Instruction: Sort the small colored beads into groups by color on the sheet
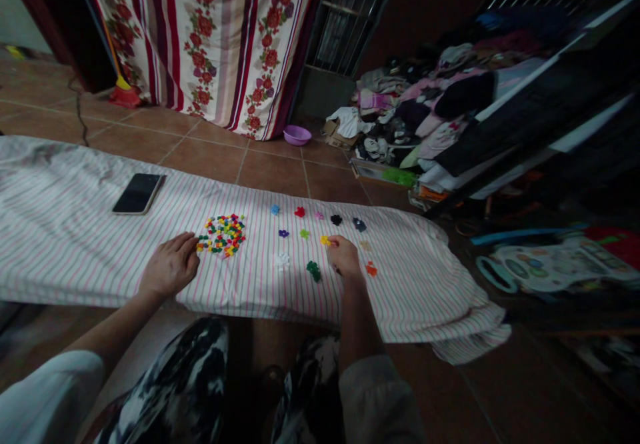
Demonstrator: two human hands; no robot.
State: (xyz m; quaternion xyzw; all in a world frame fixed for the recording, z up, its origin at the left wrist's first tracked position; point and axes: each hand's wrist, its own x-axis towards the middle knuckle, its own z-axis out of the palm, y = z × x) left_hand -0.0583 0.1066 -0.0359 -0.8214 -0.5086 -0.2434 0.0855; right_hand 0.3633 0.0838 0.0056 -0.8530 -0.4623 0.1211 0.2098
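Observation:
My left hand (173, 263) rests on the striped cloth (165, 247), fingers lying out, fingertips at the left edge of a mixed pile of small coloured pieces (229, 234). My right hand (344, 256) pinches at a small yellow piece (325, 240) among the sorted groups; its thumb is partly hidden. Around it are little single-colour clusters: red (299, 212), light blue (275, 210), pink (319, 215), black (336, 220), grey (359, 225), purple (283, 233), lime green (305, 234), white (283, 261), dark green (313, 271), beige (365, 246) and orange (371, 269).
A phone (139, 194) lies on the cloth at the left. Beyond the cloth are a purple basin (297, 135), a floral curtain (220, 37) and a red broom (125, 94). Heaped clothes (415, 107) fill the back right; a toy board (550, 264) stands at the right.

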